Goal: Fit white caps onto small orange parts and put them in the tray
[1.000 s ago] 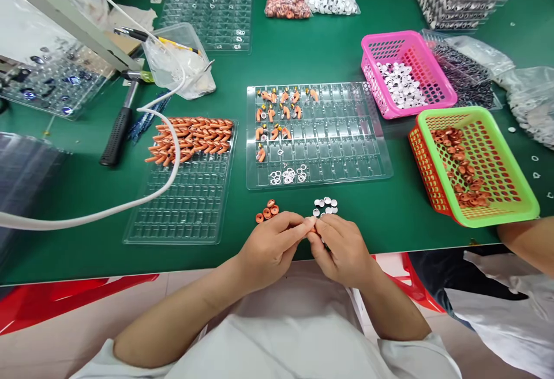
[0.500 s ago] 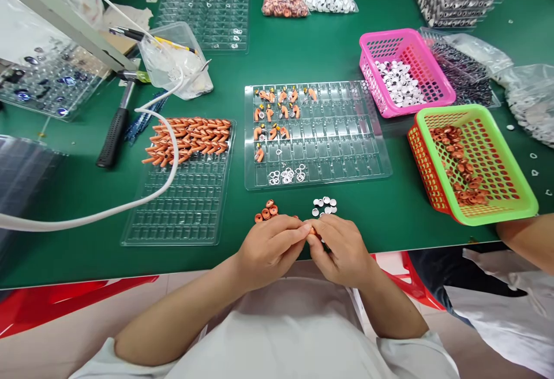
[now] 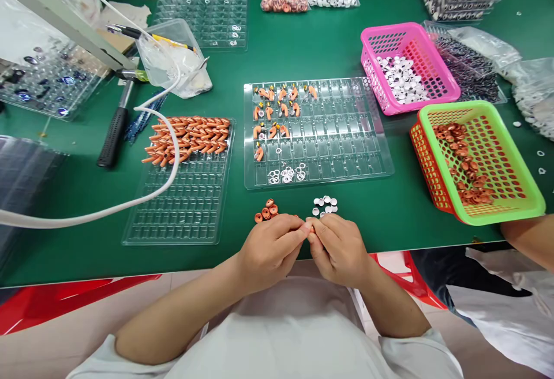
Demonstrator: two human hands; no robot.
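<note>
At lower centre, the left hand (image 3: 268, 250) and right hand (image 3: 345, 250) pinch a small orange piece (image 3: 312, 229), seemingly unfinished, while bent pieces (image 3: 269, 113) occupy only the left half of the centre tray (image 3: 352, 145), caps (image 3: 265, 213) and discs (image 3: 328, 209) lying loose below it

Piece (image 3: 312, 229) between the person's fingers (image 3: 293, 240), cups (image 3: 265, 213) just past and left, tray (image 3: 346, 154) beyond, hammer (image 3: 115, 131) way left, baskets (image 3: 521, 162) off right.

Your desk (image 3: 303, 50) is brightly lit; pale glints streak the clear tray (image 3: 341, 137), with shapes far from it stretched.
</note>
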